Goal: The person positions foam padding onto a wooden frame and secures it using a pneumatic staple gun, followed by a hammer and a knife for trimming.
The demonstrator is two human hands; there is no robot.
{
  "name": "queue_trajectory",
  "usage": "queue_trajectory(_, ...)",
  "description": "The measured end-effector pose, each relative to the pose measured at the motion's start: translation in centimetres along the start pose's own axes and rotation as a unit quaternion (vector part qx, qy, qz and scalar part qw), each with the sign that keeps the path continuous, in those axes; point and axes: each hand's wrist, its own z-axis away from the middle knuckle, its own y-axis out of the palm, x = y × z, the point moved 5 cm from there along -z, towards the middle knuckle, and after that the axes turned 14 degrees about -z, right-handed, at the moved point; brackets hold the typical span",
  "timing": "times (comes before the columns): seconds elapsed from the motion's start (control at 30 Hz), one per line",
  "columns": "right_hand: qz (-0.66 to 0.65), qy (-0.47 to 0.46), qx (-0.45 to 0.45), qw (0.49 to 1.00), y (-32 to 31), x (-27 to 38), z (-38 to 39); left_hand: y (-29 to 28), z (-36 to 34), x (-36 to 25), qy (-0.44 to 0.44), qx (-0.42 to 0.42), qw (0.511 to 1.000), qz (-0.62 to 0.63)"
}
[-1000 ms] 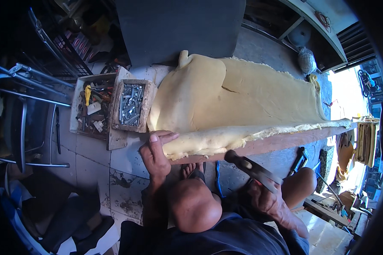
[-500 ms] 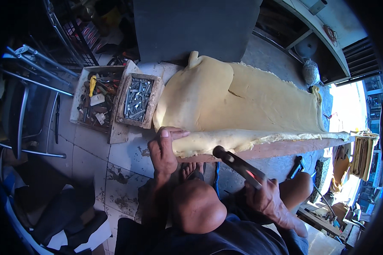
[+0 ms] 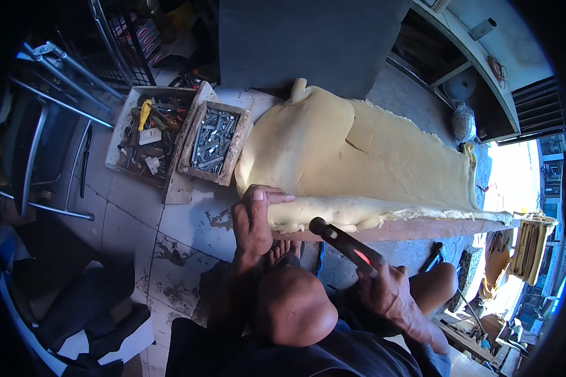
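A yellow foam sheet [image 3: 415,157] lies over a long wooden board [image 3: 415,229], its near edge folded down along the board's side. At the board's left end my left hand [image 3: 253,220] grips the foam edge, with fingers lying over the top. My right hand [image 3: 387,290] is closed round what looks like a staple gun [image 3: 346,245], dark with a red patch. Its black end is at the foam's near edge, to the right of my left fingers. Whether it touches the foam I cannot tell.
Left of the foam stand a box of metal pieces [image 3: 250,129] and a wooden tool box [image 3: 116,141]. A metal-framed chair [image 3: 34,151] is at far left. Dark material [image 3: 94,301] lies lower left. Another black tool [image 3: 432,256] and a blue hose [image 3: 321,261] are beyond my knees.
The view has shifted, moving most of the scene to the right. The tool in my right hand has come a little closer to my left hand along the foam edge.
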Motion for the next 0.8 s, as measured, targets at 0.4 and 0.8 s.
queue_trajectory(0.4, -0.064, -0.149, -0.018, 0.987, 0.1, 1.5, -1.6, 0.6, 0.0, 1.3, -0.010, 0.021, 0.999, 0.043)
queue_trajectory(0.8, 0.009, -0.031, 0.058, 0.998, 0.8, 2.0, -2.4, 1.2, 0.3, 0.7, -0.030, -0.012, 0.994, 0.105)
